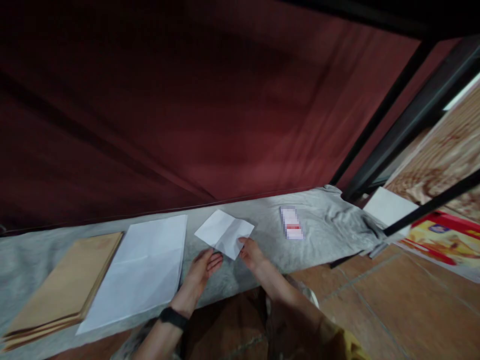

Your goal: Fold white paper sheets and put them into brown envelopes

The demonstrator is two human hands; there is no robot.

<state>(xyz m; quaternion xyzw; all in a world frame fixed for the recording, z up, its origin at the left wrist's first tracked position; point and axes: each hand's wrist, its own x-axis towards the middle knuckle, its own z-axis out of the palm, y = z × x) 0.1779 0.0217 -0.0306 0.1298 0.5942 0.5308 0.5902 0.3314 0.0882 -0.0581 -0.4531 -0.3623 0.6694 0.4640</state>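
A creased sheet of white paper (pixel 219 227) lies turned at an angle on the grey cloth, with a fold line across its middle. My right hand (pixel 250 254) grips its lower right edge between thumb and fingers. Just below the paper's lower left edge is my left hand (pixel 207 264), palm partly up and fingers loosely bent, apart from the thumb. I cannot tell whether its fingertips touch the paper. To the left lies a stack of larger white sheets (pixel 144 265), and beside it a pile of brown envelopes or brown paper (pixel 71 280).
Grey cloth (pixel 258 207) covers the narrow bench. A blurred-out white item with a red band (pixel 292 223) lies to the right. Dark red fabric (pixel 225 125) hangs behind. Black metal bars (pixel 378 115), a printed red and yellow package (pixel 446 240) and tiled floor (pixel 375 300) are at right.
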